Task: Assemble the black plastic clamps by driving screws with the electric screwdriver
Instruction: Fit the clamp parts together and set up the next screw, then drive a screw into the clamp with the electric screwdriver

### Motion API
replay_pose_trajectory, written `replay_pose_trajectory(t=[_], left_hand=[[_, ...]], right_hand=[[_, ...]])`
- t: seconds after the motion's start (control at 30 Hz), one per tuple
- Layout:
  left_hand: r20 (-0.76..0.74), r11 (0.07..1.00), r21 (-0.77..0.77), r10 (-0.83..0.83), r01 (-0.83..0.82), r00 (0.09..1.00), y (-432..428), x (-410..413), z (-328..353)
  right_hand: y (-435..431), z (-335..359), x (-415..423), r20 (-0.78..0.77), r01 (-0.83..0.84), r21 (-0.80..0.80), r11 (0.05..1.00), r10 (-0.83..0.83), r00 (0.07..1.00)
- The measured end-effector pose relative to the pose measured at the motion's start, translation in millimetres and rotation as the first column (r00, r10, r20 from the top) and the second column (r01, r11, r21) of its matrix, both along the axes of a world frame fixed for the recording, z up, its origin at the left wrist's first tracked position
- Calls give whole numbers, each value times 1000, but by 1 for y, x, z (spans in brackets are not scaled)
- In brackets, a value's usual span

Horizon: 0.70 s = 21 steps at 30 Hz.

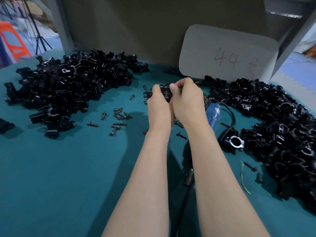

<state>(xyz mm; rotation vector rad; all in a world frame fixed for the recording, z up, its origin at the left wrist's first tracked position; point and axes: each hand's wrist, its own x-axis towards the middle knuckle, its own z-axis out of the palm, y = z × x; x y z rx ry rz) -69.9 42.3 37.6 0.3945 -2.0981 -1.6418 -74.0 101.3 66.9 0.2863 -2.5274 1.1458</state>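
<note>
Both hands meet over the middle of the teal table (59,168) and hold one black plastic clamp (165,93) between them. My left hand (158,103) grips its left side. My right hand (186,100) pinches its top edge with thumb and fingers. The blue electric screwdriver (212,115) lies on the table just right of my right wrist, untouched, its black cable (230,120) looping beside it. Loose black screws (118,117) are scattered left of my hands. Whether a screw sits in the held clamp I cannot tell.
A large heap of black clamp parts (68,86) fills the left rear. Another heap (277,127) runs along the right side. One assembled clamp (235,141) lies near the cable. A grey card marked 44 (227,53) leans on the back wall.
</note>
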Motion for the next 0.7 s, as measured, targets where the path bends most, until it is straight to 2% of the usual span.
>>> replay_pose_trajectory(t=[0.13,0.3,0.43,0.57,0.7], left_hand=[[31,997,-81,-14,17,999,1,2,-4],[87,999,-7,-51,51,995,-1,2,-5],[143,996,8,-89,89,986,0,1,-3],[146,993,-46,-103,111,984,0,2,-3],[120,992,-76,-91,101,989,-2,3,-2]], right_hand=[[6,-3,-3,29,10,-8,1000,-9,1000],[19,-1,-6,141,-67,-125,990,85,986],[24,0,-9,173,-68,-33,997,73,982],[27,0,-9,112,-74,97,993,63,992],[27,-5,-9,143,-105,151,983,83,986]])
